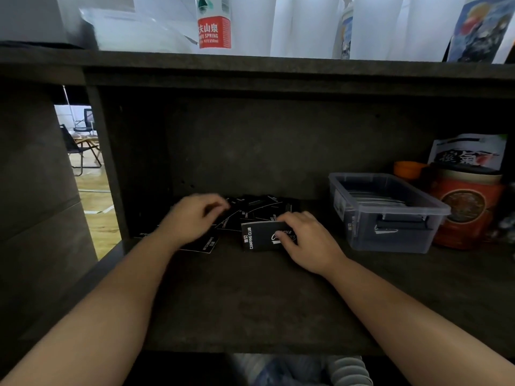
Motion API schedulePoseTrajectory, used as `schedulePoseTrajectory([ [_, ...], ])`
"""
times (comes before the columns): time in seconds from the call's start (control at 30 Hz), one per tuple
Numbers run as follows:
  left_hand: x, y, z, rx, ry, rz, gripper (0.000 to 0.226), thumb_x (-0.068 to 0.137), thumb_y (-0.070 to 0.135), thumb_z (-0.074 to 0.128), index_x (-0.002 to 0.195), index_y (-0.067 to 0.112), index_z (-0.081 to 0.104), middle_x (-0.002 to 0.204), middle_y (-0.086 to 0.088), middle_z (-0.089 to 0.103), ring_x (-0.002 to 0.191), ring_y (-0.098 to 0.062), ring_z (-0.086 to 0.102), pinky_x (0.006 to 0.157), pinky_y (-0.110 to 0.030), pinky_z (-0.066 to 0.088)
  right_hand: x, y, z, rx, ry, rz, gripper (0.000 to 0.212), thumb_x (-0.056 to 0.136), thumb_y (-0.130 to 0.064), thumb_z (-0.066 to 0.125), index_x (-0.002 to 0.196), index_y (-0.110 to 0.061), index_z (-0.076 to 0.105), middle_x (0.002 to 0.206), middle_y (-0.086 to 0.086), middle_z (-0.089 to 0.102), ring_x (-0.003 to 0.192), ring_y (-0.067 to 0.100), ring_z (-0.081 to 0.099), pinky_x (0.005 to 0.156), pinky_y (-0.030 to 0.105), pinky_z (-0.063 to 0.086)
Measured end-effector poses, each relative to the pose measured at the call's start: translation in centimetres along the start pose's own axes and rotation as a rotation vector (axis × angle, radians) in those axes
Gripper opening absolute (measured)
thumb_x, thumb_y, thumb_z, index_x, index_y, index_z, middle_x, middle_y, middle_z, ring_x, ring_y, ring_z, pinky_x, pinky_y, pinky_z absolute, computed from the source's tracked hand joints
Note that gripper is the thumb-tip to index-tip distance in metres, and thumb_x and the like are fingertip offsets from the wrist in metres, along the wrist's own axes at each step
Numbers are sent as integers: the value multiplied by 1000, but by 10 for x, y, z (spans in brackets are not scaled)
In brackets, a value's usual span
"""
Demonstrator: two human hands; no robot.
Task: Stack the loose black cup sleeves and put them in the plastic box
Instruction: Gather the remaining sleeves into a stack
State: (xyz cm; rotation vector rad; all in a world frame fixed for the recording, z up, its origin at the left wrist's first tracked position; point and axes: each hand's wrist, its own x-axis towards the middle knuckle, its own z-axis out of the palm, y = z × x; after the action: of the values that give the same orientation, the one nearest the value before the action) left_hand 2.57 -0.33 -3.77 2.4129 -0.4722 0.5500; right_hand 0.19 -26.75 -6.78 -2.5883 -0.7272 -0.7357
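Black cup sleeves lie scattered on dark shelf. R hand grips a small stack; L hand, fingers curled, blurred, grasp unclear. Plastic box just right.

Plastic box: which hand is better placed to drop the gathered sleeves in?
Right. The right hand already grips the stack of sleeves, and the plastic box sits on its side of the shelf. The left hand is over the loose sleeves, farther away.

Dark wood shelf unit, dim inside; folding chair, wood floor beyond.
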Motion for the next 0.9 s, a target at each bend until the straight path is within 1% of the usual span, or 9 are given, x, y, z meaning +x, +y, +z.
schedulePoseTrajectory([
  [0.07,-2,-33,-17,94,-59,-148,28,92,26,63,120,22,63,114,6,62,111,-16,58,93,-28,44,0,0,0,-2,-3,2,27,96,-36,53,121,-26,53,115,-5,61,105,9,48,86,27,45],
  [0.13,-4,-58,-22,181,-104,-322,57,89,38,65,139,19,46,135,-6,53,124,-24,50,103,-35,41,0,-1,0,-4,-6,7,27,96,-36,53,122,-26,53,116,-5,61,106,9,48,86,27,45],
  [0.2,-7,-73,-18,310,-142,-454,78,89,56,55,151,20,25,150,-13,38,136,-31,38,111,-41,33,0,-2,-1,-4,-15,18,28,96,-36,53,122,-26,53,117,-5,61,107,9,48,88,29,45],
  [0.27,-5,-77,-13,446,-236,-516,82,90,68,40,154,25,14,157,-12,26,143,-33,27,114,-44,25,0,-2,-2,-8,-27,30,29,96,-36,52,123,-26,52,118,-6,60,109,9,48,89,30,46],
  [0.4,1,-63,-10,579,-166,-451,82,84,68,52,150,23,30,149,-8,39,136,-32,35,109,-45,31,-1,-2,-3,-13,-36,35,29,96,-37,52,124,-26,52,120,-6,60,109,9,48,89,31,46],
  [0.53,-5,-67,-12,480,-172,-516,85,83,69,54,151,27,26,153,-8,34,139,-34,27,110,-46,28,-1,-3,-2,-16,-33,32,29,96,-37,52,123,-26,52,119,-6,60,108,8,48,88,29,46],
  [0.63,-8,-72,-18,454,-217,-488,67,86,65,53,143,29,45,150,-7,41,137,-30,34,109,-44,32,-1,-3,-3,-21,-35,27,29,96,-36,52,123,-26,52,119,-5,60,107,9,48,88,28,45],
  [0.73,-9,-65,-24,238,-96,-382,45,89,52,58,124,23,65,133,-6,59,123,-25,52,95,-34,41,-2,-4,-4,-47,-18,9,28,97,-34,51,123,-24,53,117,-4,60,106,10,49,86,27,45],
  [0.9,-8,-53,-28,209,-68,-204,25,94,32,59,113,20,71,119,0,68,112,-16,59,92,-28,40,-4,-3,-4,-79,11,-11,24,98,-32,51,119,-22,55,113,-2,63,102,12,52,82,27,45],
])
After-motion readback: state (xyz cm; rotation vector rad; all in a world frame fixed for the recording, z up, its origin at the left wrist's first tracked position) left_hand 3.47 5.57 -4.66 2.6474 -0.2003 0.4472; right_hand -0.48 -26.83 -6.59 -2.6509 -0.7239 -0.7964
